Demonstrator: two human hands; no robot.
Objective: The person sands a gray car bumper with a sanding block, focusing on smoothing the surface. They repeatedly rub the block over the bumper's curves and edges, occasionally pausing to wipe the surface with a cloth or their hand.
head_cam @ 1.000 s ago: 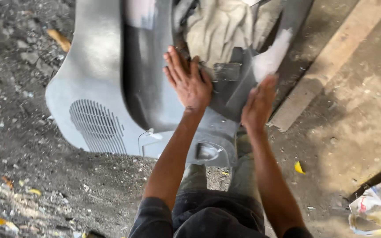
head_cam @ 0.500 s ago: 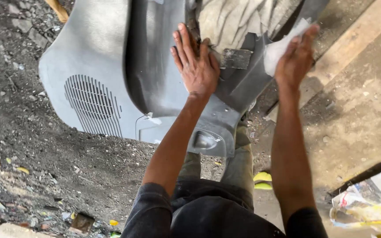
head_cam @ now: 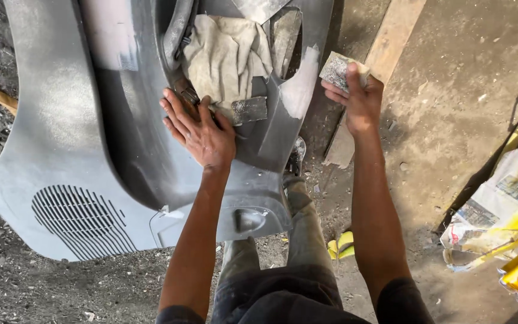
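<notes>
Right hand [head_cam: 360,96] now lifted off the grey plastic panel [head_cam: 61,120], held in the air just beside its right edge; half a second back it was pressed up against the pale filler patch [head_cam: 302,84]. Clenched on a small folded sheet of sandpaper [head_cam: 340,69], thumb on top, fingers curled beneath. Patch fully exposed as a result.

Left hand [head_cam: 202,129] hardly moved against the panel: flat, fingers spread, palm down on the dark inner curve, gripping nothing. Fingertips touching the lower edge of the crumpled beige rag [head_cam: 226,54] stuffed into the panel's recess. Small grey scrap [head_cam: 249,110], probably a second piece of abrasive though too blurred to confirm, lying just right of the thumb.

Panel position: propped against the knees, lower edge resting on the dirt floor [head_cam: 43,288]. Long axis running roughly bottom-left to top-right, upper end out of view past the top edge. Slotted speaker grille [head_cam: 79,222] at the lower left end, oval recess [head_cam: 248,219] near the lower right corner. Outer face turned left, hollow side facing up.

Surroundings: wooden plank [head_cam: 385,66] on the concrete behind the right hand; newspaper-wrapped yellow parts [head_cam: 511,210] well apart at far right.
</notes>
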